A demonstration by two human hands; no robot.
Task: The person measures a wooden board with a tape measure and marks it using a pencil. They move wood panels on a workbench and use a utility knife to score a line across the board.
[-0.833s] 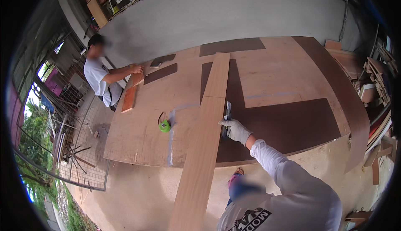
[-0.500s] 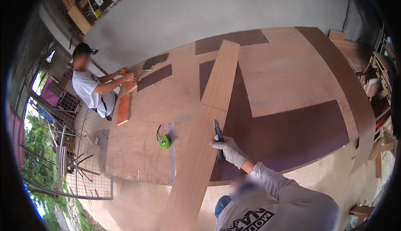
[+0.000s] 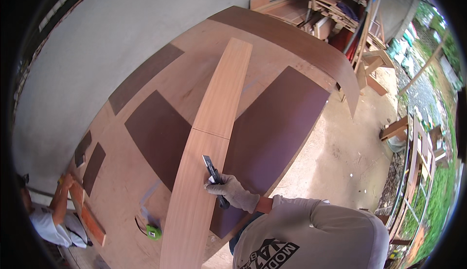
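Observation:
My right hand (image 3: 233, 192), in a pale knit work glove, is closed around the dark handle of a snap-off utility knife (image 3: 215, 180). The blade is out and points up and away from me. Knife and fingers are at the right edge of a long, light wood-grain board (image 3: 194, 167); whether they touch it I cannot tell. A thin line (image 3: 210, 133) crosses this board just beyond the blade tip. My left hand is out of view. Left of the board lies a green tape measure (image 3: 153, 232).
The board lies across a large plywood sheet (image 3: 134, 171) with dark brown panels (image 3: 277, 137) on it. At the far left, a co-worker (image 3: 56, 220) handles a reddish wooden piece (image 3: 92, 225). Scrap wood (image 3: 335, 13) is piled at the back right; a grey wall (image 3: 121, 21) stands behind.
The view has turned right, so the co-worker and tape measure now appear farther left and lower. My right hand still grips the knife near the line on the board.

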